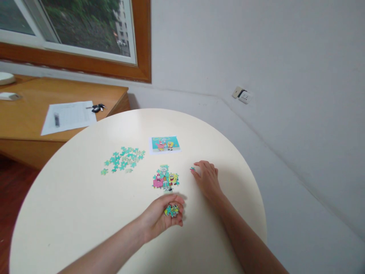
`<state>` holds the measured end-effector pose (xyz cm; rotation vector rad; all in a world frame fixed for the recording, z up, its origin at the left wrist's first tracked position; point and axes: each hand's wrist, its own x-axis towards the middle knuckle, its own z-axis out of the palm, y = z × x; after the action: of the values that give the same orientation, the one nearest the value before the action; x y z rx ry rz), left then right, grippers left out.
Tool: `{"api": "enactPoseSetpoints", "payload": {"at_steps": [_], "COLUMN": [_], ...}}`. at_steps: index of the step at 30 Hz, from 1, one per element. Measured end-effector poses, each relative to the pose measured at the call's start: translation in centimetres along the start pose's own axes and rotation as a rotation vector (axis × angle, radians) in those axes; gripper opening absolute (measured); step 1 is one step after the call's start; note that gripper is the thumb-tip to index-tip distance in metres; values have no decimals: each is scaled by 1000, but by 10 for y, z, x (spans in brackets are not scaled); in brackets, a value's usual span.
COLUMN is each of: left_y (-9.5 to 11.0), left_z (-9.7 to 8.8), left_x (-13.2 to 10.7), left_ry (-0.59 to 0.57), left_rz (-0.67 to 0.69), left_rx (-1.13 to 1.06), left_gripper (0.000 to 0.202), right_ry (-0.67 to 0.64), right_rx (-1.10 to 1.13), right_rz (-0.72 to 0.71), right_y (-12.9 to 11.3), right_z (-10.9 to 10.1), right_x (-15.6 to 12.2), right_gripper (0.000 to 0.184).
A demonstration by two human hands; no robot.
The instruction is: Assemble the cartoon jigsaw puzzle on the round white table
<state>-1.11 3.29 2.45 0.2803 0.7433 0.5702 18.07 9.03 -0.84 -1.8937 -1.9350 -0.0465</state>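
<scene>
My left hand, palm up and fingers curled, cups several jigsaw puzzle pieces just in front of the partly joined puzzle. That joined part shows a pink, a pale green and a yellow cartoon figure. To its right, my right hand has a small teal puzzle piece at the tips of its thumb and index finger, low over the table. Whether that piece touches the tabletop I cannot tell. Behind the joined part lies a reference picture card with the same figures.
Loose teal and green puzzle pieces lie spread on the left of the round cream table. Beyond it, a wooden desk bears a paper sheet and keys. A wall socket is at the right.
</scene>
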Motion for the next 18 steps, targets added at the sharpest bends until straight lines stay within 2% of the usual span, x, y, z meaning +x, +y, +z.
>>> {"api": "enactPoseSetpoints", "payload": {"at_steps": [13,18], "left_y": [-1,-2], "left_z": [-3,-4], "left_x": [1,1], "left_ry": [-10,-19], "left_rz": [-12,-11], "left_rx": [-20,-28], "left_gripper": [19,21], "right_ry": [-78,-14], "right_rx": [50,-11], "right_rz": [-3,-6], "right_y": [0,2], "right_z": [2,1], "right_x": [1,0], "right_gripper": [8,11]}}
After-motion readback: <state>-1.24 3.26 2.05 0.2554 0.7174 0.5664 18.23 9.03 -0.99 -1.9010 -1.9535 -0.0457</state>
